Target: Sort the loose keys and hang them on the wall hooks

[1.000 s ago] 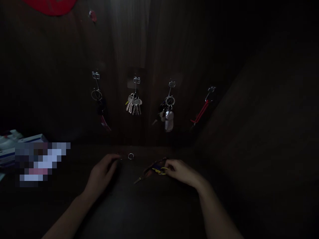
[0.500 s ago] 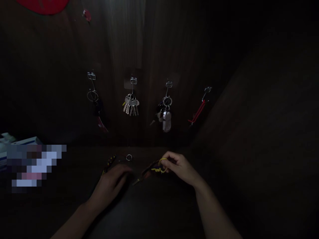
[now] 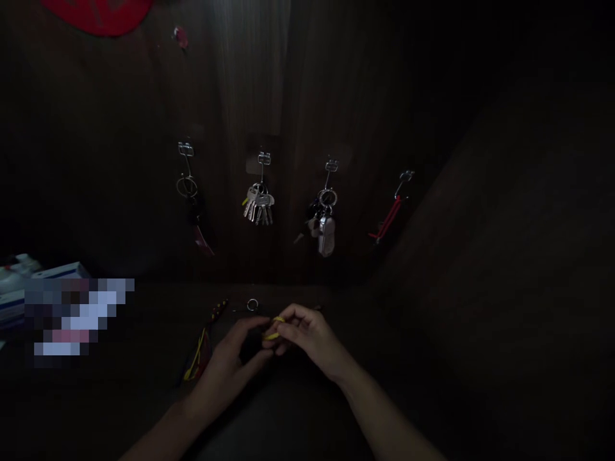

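My right hand [image 3: 307, 336] pinches a yellow cord [image 3: 271, 335] just above the dark surface; a loop of it shows past the fingertips. My left hand [image 3: 230, 365] reaches in from the left, thumb and fingers apart around the cord's near end. Whether its fingertips touch the cord is too dark to tell. Left of that hand lies a black and yellow braided strap [image 3: 202, 349]. Just behind the hands rests a metal ring [image 3: 252, 305] on the surface. Whatever else hangs from the cord is hidden by the hands.
On the dark wooden wall, hooks hold a bunch of keys [image 3: 259, 203], a key ring with a pale oblong fob [image 3: 327, 235], a red strap [image 3: 387, 218] and another ring [image 3: 187, 187]. Boxes [image 3: 62, 272] stand at left, beside a blurred patch.
My right hand has moved left with the cord, up to my left hand. My left hand has shifted slightly right with its thumb spread. The strap at left is more uncovered.
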`<state>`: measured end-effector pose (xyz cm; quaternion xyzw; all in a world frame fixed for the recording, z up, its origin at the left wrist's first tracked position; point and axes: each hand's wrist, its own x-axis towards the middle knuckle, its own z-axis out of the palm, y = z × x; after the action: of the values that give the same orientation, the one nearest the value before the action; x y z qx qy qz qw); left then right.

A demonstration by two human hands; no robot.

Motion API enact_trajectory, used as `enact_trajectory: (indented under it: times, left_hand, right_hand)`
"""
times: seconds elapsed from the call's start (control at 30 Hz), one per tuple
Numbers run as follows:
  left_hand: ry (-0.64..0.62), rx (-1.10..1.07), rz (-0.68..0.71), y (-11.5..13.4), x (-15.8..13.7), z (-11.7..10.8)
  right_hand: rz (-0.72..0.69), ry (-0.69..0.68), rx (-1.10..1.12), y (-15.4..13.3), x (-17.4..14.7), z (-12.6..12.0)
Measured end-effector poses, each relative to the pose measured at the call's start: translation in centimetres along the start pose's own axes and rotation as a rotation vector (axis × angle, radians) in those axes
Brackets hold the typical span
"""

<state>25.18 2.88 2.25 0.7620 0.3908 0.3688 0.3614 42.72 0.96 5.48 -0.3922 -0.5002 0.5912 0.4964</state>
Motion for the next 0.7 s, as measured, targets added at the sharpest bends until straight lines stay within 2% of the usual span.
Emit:
enact_trajectory:
  times: [0.23,0.4,0.57,0.7]
  left_hand:
    - [-0.044,-0.131,-0.073,0.9,0.3,-0.4]
    - [-0.103,-0.214,-0.154,1.1,0.4,-0.6]
    - [-0.125,-0.220,-0.227,0.7,0.7,-0.6]
    - [-0.131,-0.257,-0.258,0.3,0.9,-0.6]
  right_hand:
    - [-0.015,-0.012,0.067,0.1,0.1,0.3]
    - [-0.036,0.087,0.040,0.2,0.4,-0.3]
    - [-0.058,0.235,-0.151,0.8,0.9,-0.7]
    - [-0.072,0.186,-0.336,1.5,1.0,-0.8]
